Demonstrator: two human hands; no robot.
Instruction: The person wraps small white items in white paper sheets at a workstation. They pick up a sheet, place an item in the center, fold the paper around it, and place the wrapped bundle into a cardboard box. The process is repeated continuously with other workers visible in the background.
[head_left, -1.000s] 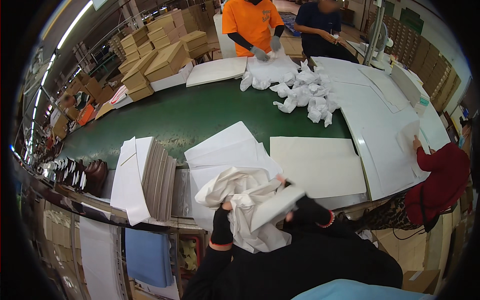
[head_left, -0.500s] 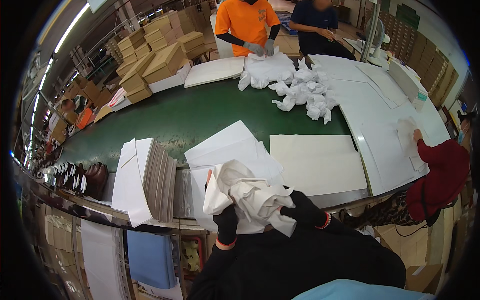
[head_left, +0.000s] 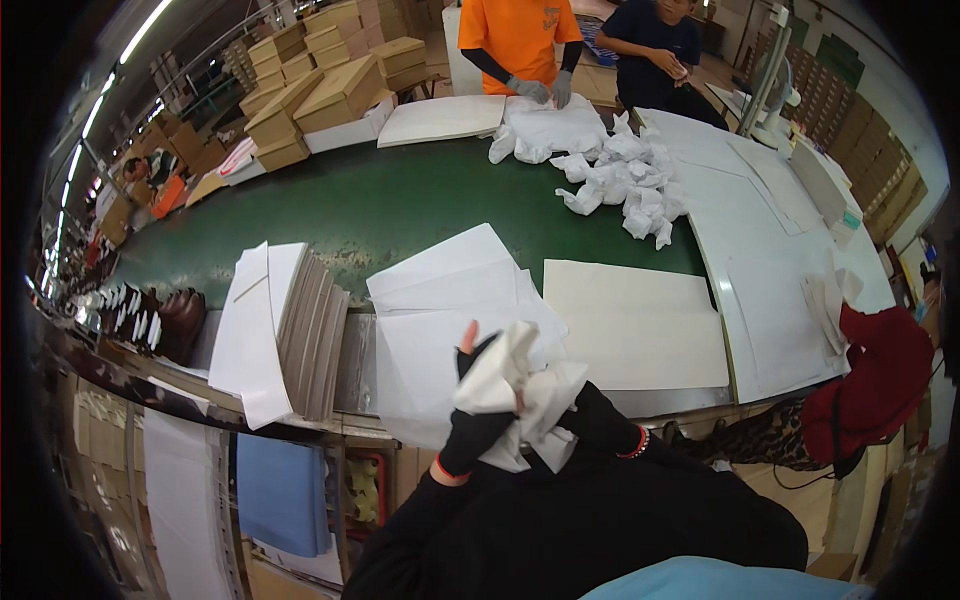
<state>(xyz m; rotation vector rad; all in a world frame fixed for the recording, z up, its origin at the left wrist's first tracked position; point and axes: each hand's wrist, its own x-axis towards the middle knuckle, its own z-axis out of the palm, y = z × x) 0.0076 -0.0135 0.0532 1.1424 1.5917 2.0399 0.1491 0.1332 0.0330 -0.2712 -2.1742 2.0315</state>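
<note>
A crumpled sheet of white tissue paper (head_left: 548, 398) is bunched between my two hands, just over the near edge of the bench. My left hand (head_left: 476, 432), in a black fingerless glove, is closed on its left side, with one finger sticking up past the paper. On the other side my right hand (head_left: 598, 420), gloved the same way, grips the paper, its fingertips mostly hidden behind the folds. Loose flat white sheets (head_left: 440, 300) lie fanned out just beyond my hands. To their right is a flat stack of cream paper (head_left: 635, 325).
Leaning boards and sheets (head_left: 300, 340) stand at the left, beside brown shoes (head_left: 180, 320). Crumpled paper wads (head_left: 630, 185) lie across the green belt (head_left: 300, 215). One co-worker in orange (head_left: 520, 40) handles paper opposite; another in red (head_left: 870, 370) works at right.
My hands have drawn closer together and squeezed the paper into a tighter bundle. The left hand moved right and turned. The co-worker in red has lifted a sheet.
</note>
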